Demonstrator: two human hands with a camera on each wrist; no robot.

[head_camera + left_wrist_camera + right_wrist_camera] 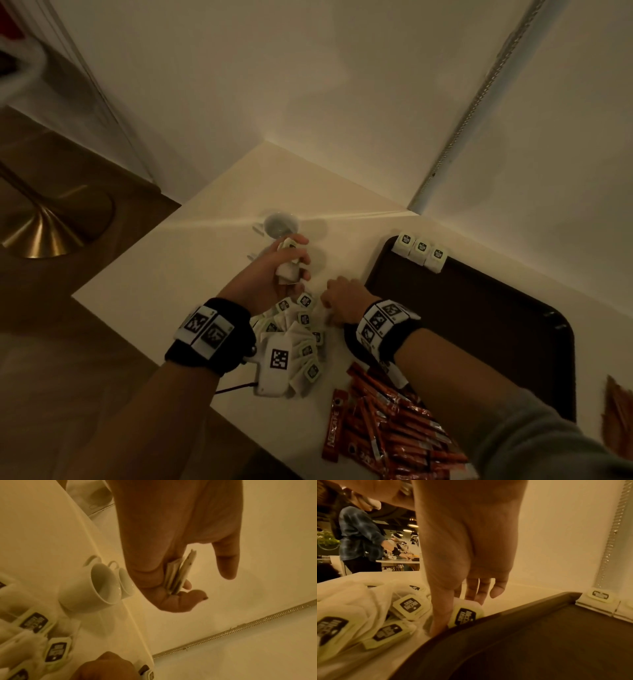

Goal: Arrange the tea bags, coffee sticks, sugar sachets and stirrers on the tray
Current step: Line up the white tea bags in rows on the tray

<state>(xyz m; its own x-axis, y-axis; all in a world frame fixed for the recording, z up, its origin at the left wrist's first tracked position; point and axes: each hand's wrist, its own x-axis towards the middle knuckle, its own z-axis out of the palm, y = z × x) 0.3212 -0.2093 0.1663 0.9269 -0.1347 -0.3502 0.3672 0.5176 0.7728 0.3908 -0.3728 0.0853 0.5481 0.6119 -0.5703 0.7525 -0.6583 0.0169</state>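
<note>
My left hand (297, 261) grips a small stack of white tea bags (178, 574) above the table, near two white cups (281, 224). A loose pile of tea bags (301, 342) with black labels lies between my wrists. My right hand (329, 302) reaches down at the pile's right edge. In the right wrist view its thumb and fingers pinch one tea bag (465, 615) that lies against the rim of the dark brown tray (539, 642). Three tea bags (420, 251) stand in a row at the tray's far corner. Orange coffee sticks (387, 435) lie heaped near the table's front.
The table sits in a corner, with walls behind and to the right of the tray (479, 325). A blurred brown item (616, 418) shows at the right edge. A gold lamp base (44, 233) stands on the floor to the left. Other people (359, 540) work at a far table.
</note>
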